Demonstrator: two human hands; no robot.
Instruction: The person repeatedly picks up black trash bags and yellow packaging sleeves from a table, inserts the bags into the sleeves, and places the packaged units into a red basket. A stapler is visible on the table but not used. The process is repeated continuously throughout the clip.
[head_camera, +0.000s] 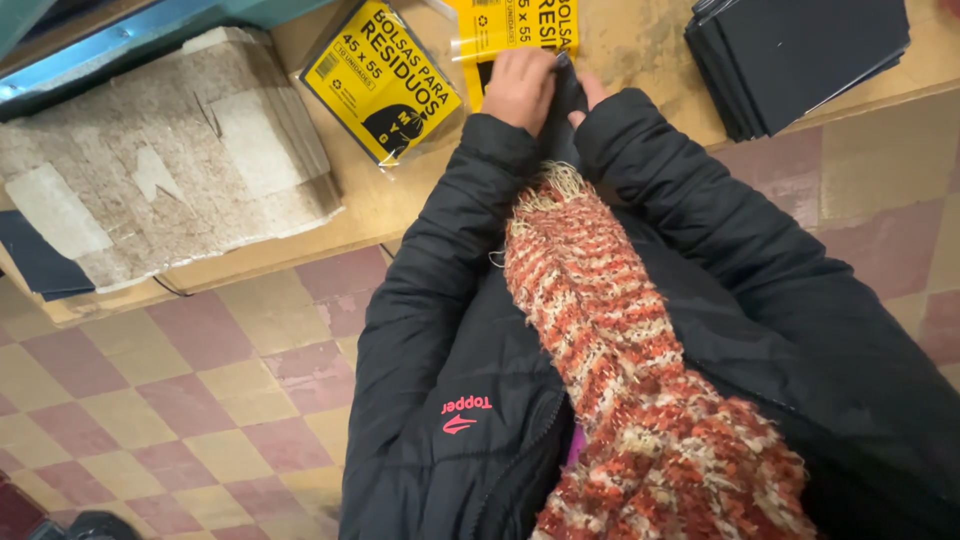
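In the head view, both hands are working at the near edge of the wooden table (640, 45). The left hand (520, 85) is curling closed over a dark folded bag (566, 95), pressing it down just below an opened yellow packet (515, 25). The right hand (590, 92) is mostly hidden by its sleeve; only fingertips are showing against the same bag, so its grip cannot be told. Judging by this, one bag is coming out, while a sealed packet (380, 80) is lying untouched beside it. A black stack (790, 60) is sitting well right, a cardboard pile (160, 160) left, leaving bare table between.
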